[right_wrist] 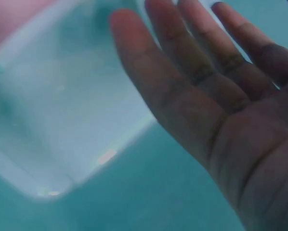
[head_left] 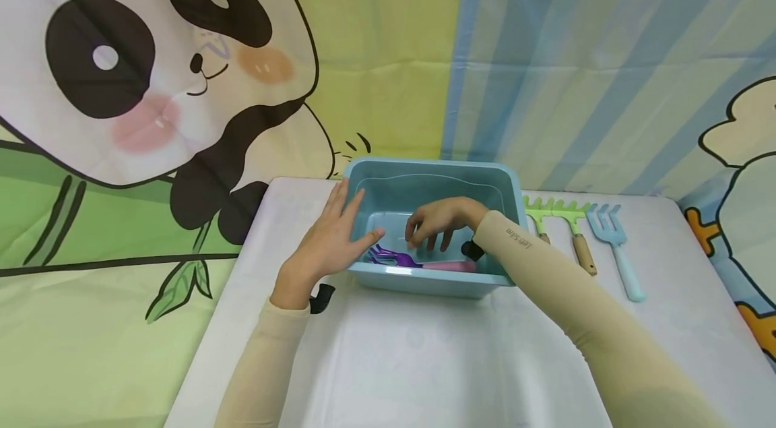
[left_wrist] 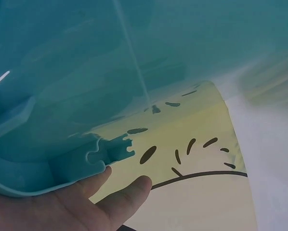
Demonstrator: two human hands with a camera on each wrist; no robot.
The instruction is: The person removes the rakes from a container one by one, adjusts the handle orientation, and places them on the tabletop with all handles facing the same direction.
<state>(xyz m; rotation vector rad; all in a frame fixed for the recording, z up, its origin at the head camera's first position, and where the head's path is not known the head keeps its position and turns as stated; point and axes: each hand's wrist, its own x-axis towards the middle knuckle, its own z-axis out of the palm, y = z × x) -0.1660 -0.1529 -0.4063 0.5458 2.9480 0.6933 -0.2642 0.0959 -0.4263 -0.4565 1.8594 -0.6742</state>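
A blue plastic bin (head_left: 430, 283) stands on the white table. My left hand (head_left: 330, 239) rests along its left rim, fingers straight; in the left wrist view two fingertips (left_wrist: 129, 195) show beside the bin wall (left_wrist: 76, 163). Inside the bin is my right hand (head_left: 442, 220), fingers loosely bent and holding nothing. The right wrist view has its palm (right_wrist: 255, 144) and fingers above the pale bin floor (right_wrist: 81, 110). A purple hand fork (head_left: 397, 258) with a pink handle (head_left: 448, 266) lies along the bin's near side, just below the right hand.
To the right of the bin, a green rake (head_left: 572, 214) with a wooden handle and a light blue hand fork (head_left: 618, 242) lie on the table (head_left: 418, 360). Another green rake (head_left: 537, 212) is partly hidden by the right forearm. A printed panda curtain (head_left: 388, 50) hangs behind.
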